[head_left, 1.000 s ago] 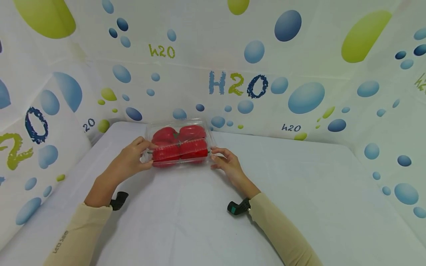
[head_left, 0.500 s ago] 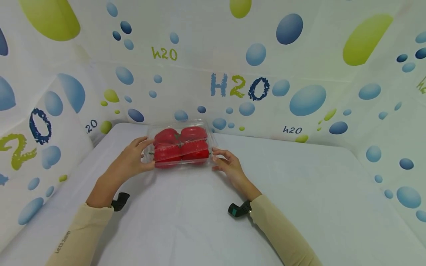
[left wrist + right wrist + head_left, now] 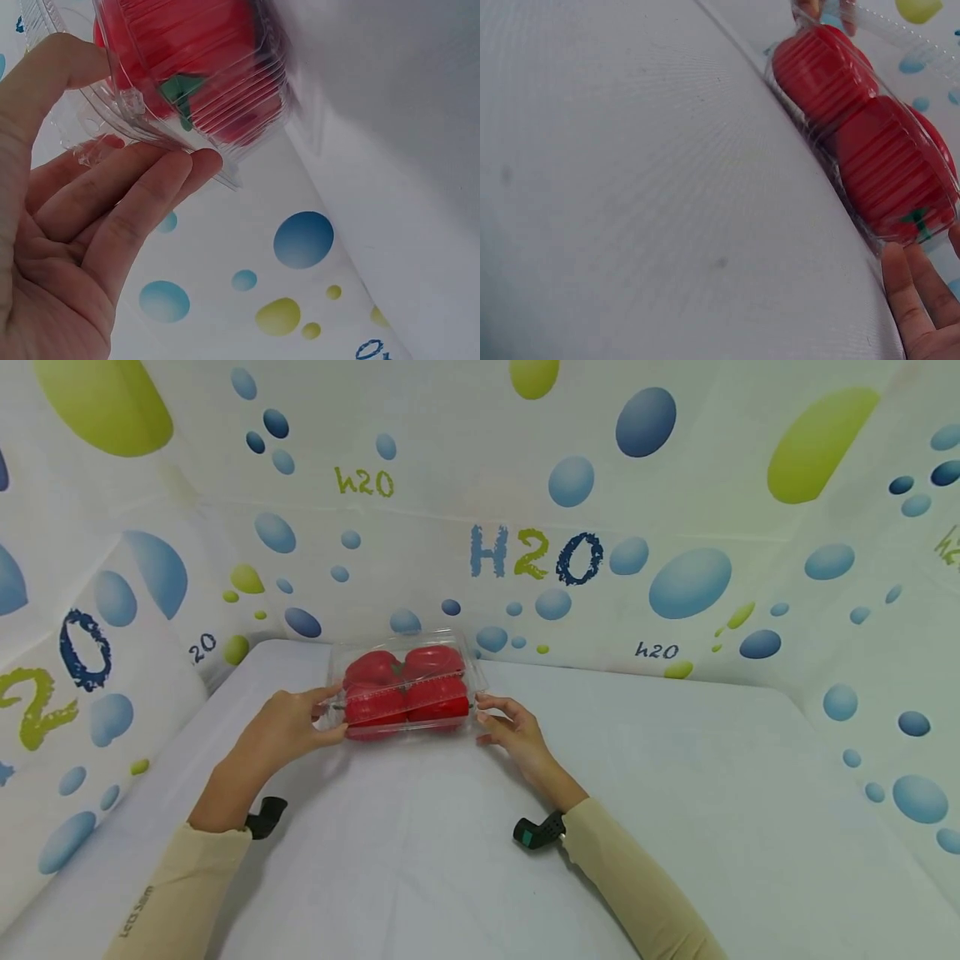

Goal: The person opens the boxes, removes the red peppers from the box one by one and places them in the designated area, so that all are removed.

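Note:
A clear plastic clamshell container [image 3: 408,735] sits at the far edge of the table, its lid down over several red bell peppers [image 3: 433,661]. At its left end my left hand [image 3: 281,731] grips the rim. The left wrist view shows the thumb [image 3: 64,64] on the lid side and the fingers [image 3: 139,217] under the flange, beside a green stem [image 3: 182,94]. My right hand [image 3: 521,739] holds the opposite end, fingers bent around the corner. In the right wrist view its fingertips [image 3: 897,262] meet the container's end wall.
A white cloth covers the table [image 3: 465,860]. Behind it and at both sides stands a white curtain [image 3: 450,435] with blue and green dots and H2O lettering, close behind the container. A black wrist camera [image 3: 266,817] is worn on each arm.
My left fingers have drawn back from over the lid to the left rim. My right hand and the container stay about where they were; the head view shifts slightly.

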